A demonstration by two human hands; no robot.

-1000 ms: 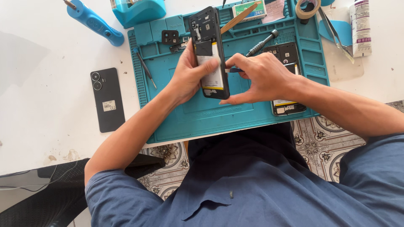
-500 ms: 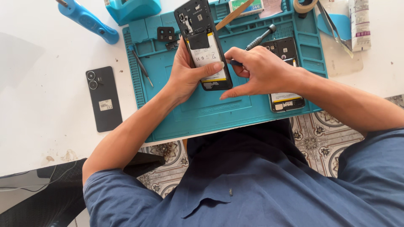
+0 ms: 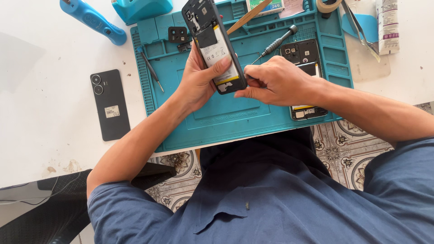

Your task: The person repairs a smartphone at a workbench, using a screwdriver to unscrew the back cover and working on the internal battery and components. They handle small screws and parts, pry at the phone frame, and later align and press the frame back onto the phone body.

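My left hand (image 3: 199, 81) grips an opened black phone (image 3: 211, 41) from its left side, with the thumb across its white battery. The phone is held above the teal work mat (image 3: 235, 122), its top tilted up and to the left. My right hand (image 3: 276, 81) has its fingertips pinched on the phone's lower right corner. Whether a small tool sits between those fingers is hidden. A second opened phone (image 3: 304, 54) lies on the mat, partly under my right hand.
A black back cover (image 3: 110, 105) lies on the white table left of the mat. On the mat are a screwdriver (image 3: 276, 42), a thin tool (image 3: 150, 70) and a small black part (image 3: 177, 34). A blue handle (image 3: 92, 20), tweezers (image 3: 359, 27) and a tape roll (image 3: 327, 5) lie at the back.
Both hands have carried the phone farther from me and tipped its top more to the left. My right fingers went from the phone's side to its lower corner.
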